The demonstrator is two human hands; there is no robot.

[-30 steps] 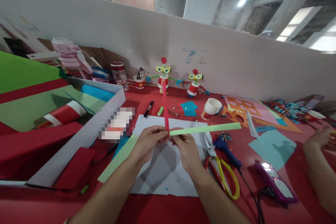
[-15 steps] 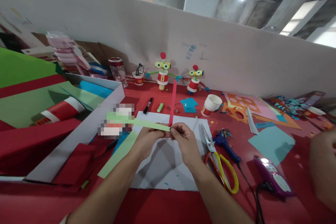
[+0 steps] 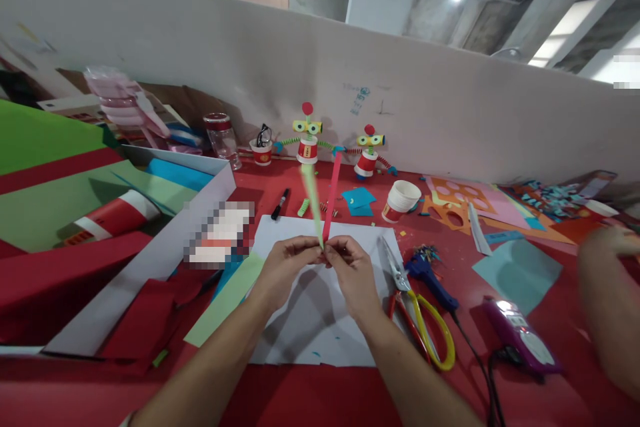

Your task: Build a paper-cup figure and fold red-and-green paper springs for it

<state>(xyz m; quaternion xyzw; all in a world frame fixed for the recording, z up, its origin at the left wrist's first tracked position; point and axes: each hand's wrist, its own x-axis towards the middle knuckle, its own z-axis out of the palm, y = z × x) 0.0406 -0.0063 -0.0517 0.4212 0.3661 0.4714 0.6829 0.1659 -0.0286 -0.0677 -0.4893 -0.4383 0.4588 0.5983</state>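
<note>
Above a white sheet of paper (image 3: pixel 320 320), my left hand (image 3: pixel 291 267) and my right hand (image 3: pixel 351 270) meet with their fingertips nearly touching. Both pinch the joined lower ends of two paper strips. The light green paper strip (image 3: pixel 313 203) points up and away, slightly blurred. Beside it, the red paper strip (image 3: pixel 333 190) also points away from me, leaning a little right. My fingers cover the spot where the strips meet. Scissors (image 3: pixel 415 313) with red and yellow handles lie to the right of my right hand.
Two paper-cup figures (image 3: pixel 307 147) stand by the wall. White cups (image 3: pixel 401 199), a blue glue gun (image 3: pixel 434 283) with a cord and a purple device (image 3: pixel 523 337) are on the right. A box (image 3: pixel 200 203) of coloured paper stands left. Another person's arm (image 3: pixel 610 307) is at the right edge.
The green strip has swung from pointing left to pointing up and away, beside the red one. My left fingers have shifted slightly with it. The other person's arm has moved.
</note>
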